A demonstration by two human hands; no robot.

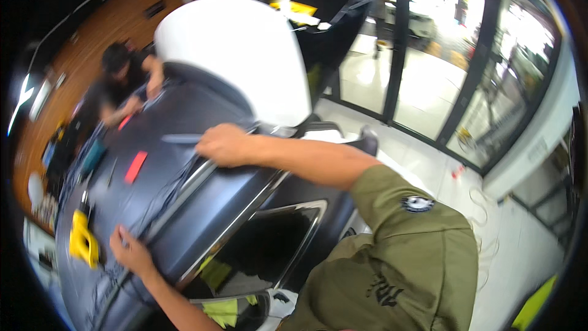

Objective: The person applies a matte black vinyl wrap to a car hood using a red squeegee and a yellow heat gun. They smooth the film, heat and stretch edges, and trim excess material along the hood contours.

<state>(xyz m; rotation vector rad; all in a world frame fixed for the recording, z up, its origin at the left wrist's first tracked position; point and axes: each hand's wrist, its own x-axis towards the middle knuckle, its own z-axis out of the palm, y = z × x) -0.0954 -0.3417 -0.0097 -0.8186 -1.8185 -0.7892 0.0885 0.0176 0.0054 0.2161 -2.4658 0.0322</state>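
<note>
Yellow tool (82,242): lying on the film just left of the left hand.
Left hand (130,250): pressing down with fingers spread flat on the dark wrap film (153,147), which is covering the car roof (226,208).
Red squeegee (135,167): resting on the film between the hands.
Right hand (223,144): curling closed, gripping the film's edge near the roof rail.
Co-worker (122,83): leaning over the film beyond both hands.
White hood (245,55): showing beyond the right hand.

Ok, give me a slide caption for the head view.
Both hands, left hand and right hand, press dark film onto a car roof.
</note>
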